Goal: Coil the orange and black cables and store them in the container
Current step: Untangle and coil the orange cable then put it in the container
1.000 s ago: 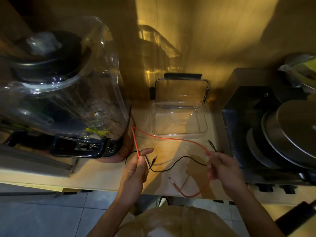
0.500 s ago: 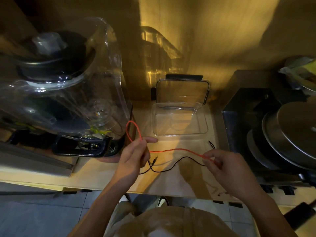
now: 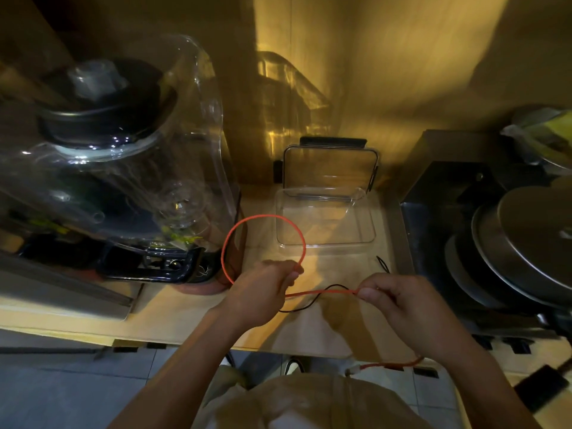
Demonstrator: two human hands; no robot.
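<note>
The orange cable (image 3: pixel 301 236) stands in one round loop above my left hand (image 3: pixel 263 289), which grips the loop's two ends. A straight stretch of it runs right to my right hand (image 3: pixel 399 305), which pinches it between thumb and fingers. Its tail hangs below the counter edge and ends in a white plug (image 3: pixel 353 370). The thin black cable (image 3: pixel 312 300) lies loose on the counter between and behind my hands, partly hidden by them. The clear container (image 3: pixel 365 239) sits open behind, its lid (image 3: pixel 329 168) standing upright.
A large clear blender jar (image 3: pixel 123 168) on a dark base (image 3: pixel 161 264) crowds the left. Steel pot lids (image 3: pixel 526 243) and a dark metal appliance (image 3: pixel 439 196) fill the right. The wall stands close behind the container. The counter edge (image 3: pixel 185 339) runs just below my wrists.
The loop over my left hand has grown wider and rounder. My right hand has slid left along the orange cable, closer to the left, and the tail now hangs below the counter edge.
</note>
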